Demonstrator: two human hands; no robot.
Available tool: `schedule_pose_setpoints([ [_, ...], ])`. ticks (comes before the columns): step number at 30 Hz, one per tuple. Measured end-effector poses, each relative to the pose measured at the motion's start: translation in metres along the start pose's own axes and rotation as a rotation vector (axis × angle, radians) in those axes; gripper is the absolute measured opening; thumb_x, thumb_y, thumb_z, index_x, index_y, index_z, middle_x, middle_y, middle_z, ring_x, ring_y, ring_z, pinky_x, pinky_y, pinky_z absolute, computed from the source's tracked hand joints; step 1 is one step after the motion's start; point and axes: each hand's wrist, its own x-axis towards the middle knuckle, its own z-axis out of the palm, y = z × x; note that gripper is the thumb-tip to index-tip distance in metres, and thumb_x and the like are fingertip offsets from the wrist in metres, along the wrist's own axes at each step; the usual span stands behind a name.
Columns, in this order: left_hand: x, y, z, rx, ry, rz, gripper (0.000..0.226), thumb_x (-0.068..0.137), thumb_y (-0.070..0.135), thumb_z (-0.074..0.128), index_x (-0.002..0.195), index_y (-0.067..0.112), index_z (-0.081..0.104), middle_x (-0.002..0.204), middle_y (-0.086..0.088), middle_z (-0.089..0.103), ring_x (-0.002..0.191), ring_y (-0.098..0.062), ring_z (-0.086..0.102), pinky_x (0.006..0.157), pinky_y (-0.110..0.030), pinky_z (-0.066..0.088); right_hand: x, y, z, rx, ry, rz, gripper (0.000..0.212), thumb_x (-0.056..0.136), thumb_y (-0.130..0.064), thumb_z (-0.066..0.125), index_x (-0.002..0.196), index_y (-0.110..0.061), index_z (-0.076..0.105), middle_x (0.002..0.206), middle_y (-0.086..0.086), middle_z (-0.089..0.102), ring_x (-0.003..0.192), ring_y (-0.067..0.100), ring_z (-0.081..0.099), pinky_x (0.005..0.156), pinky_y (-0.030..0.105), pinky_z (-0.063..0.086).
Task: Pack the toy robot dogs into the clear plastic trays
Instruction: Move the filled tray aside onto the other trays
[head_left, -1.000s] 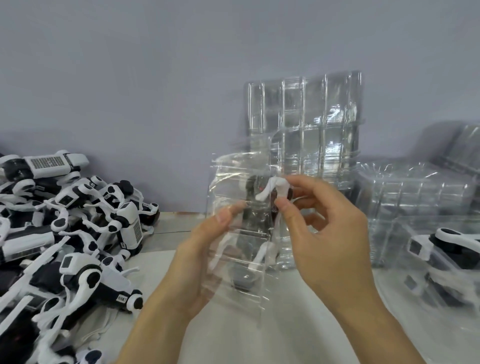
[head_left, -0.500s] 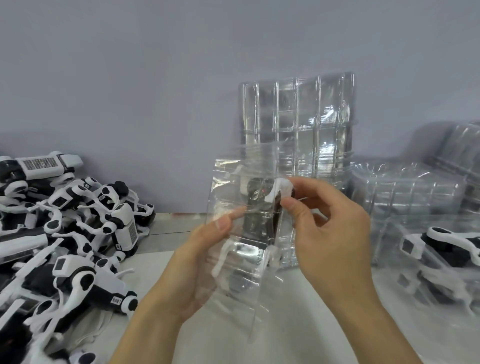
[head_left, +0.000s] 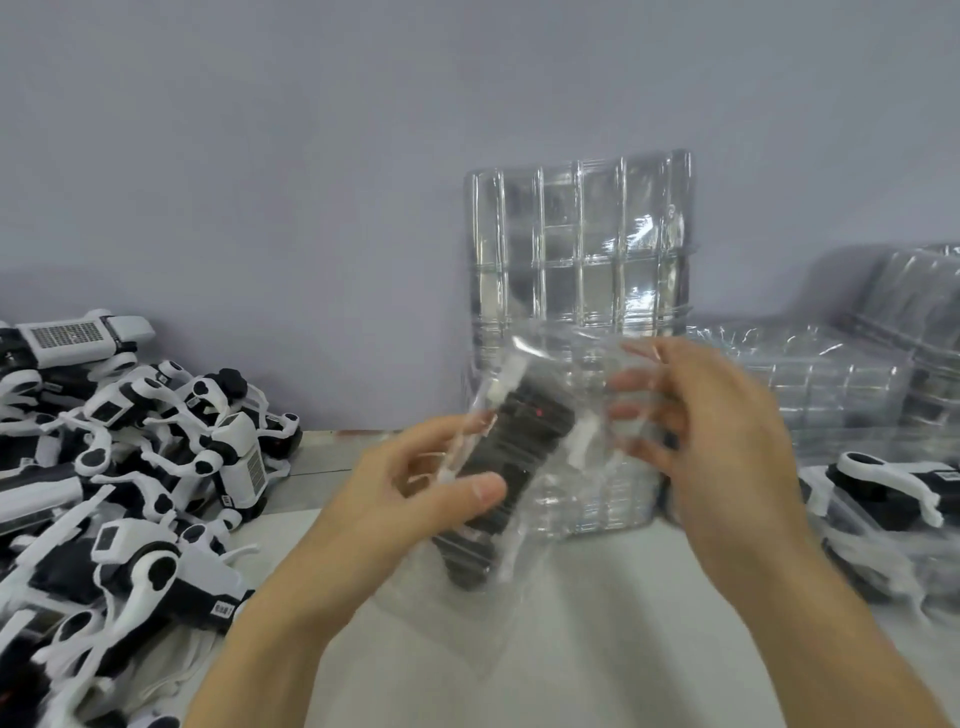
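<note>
I hold a clear plastic tray (head_left: 524, 561) tilted in front of me over the white table. A black and white toy robot dog (head_left: 511, 457) lies inside it, underside toward me. My left hand (head_left: 415, 499) grips the tray's left side, thumb across the dog's dark body. My right hand (head_left: 711, 441) is blurred, fingers spread against the tray's right side; its grip is unclear. A heap of loose toy robot dogs (head_left: 130, 467) covers the table at the left.
A stack of empty clear trays (head_left: 579, 260) stands upright against the grey wall behind my hands. More clear trays (head_left: 831, 379) pile up at the right. Another packed tray with a dog (head_left: 883, 499) lies at the right edge.
The tray has tipped over to a slant, showing the dog's dark underside. My right hand has let go of the white leg and shifted right. My left thumb moved onto the dog's body.
</note>
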Motion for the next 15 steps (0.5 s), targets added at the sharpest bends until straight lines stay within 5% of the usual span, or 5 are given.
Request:
schedule_pose_setpoints([
  [4,-0.001,0.011,0.007,0.423,0.009,0.016,0.077,0.045,0.076,0.073,0.119,0.067,0.054,0.124,0.036,0.049,0.123,0.013,0.044,0.094,-0.008,0.037,0.005,-0.017,-0.025,-0.079,-0.160,0.296,0.049,0.068,-0.077,0.060,0.097,-0.037,0.068,0.081,-0.004,0.077,0.065,0.013,0.072,0.067,0.036,0.051],
  [8,-0.003,0.016,0.023,0.649,-0.082,-0.003,0.085,0.039,0.082,0.069,0.119,0.072,0.042,0.128,0.040,0.028,0.132,-0.008,0.031,0.100,-0.025,0.035,0.001,-0.022,-0.038,-0.233,-0.235,0.376,0.070,0.052,-0.084,0.064,0.113,-0.049,0.064,0.102,0.004,0.072,0.075,0.018,0.072,0.077,0.041,0.059],
  [11,-0.004,0.021,0.034,0.728,-0.086,-0.003,0.082,0.038,0.084,0.066,0.114,0.070,0.036,0.131,0.037,0.021,0.129,-0.013,0.022,0.097,-0.033,0.038,-0.002,-0.021,-0.041,-0.402,-0.307,0.373,0.088,0.057,-0.078,0.076,0.135,-0.047,0.050,0.123,-0.002,0.065,0.100,0.016,0.069,0.084,0.036,0.059],
  [15,-0.003,0.021,0.041,0.755,-0.047,0.044,0.077,0.041,0.085,0.065,0.109,0.063,0.038,0.129,0.036,0.024,0.127,-0.014,0.025,0.096,-0.035,0.042,0.002,-0.016,-0.047,-0.416,-0.211,0.318,0.076,0.068,-0.065,0.072,0.137,-0.042,0.051,0.130,-0.003,0.063,0.103,0.014,0.066,0.083,0.036,0.058],
])
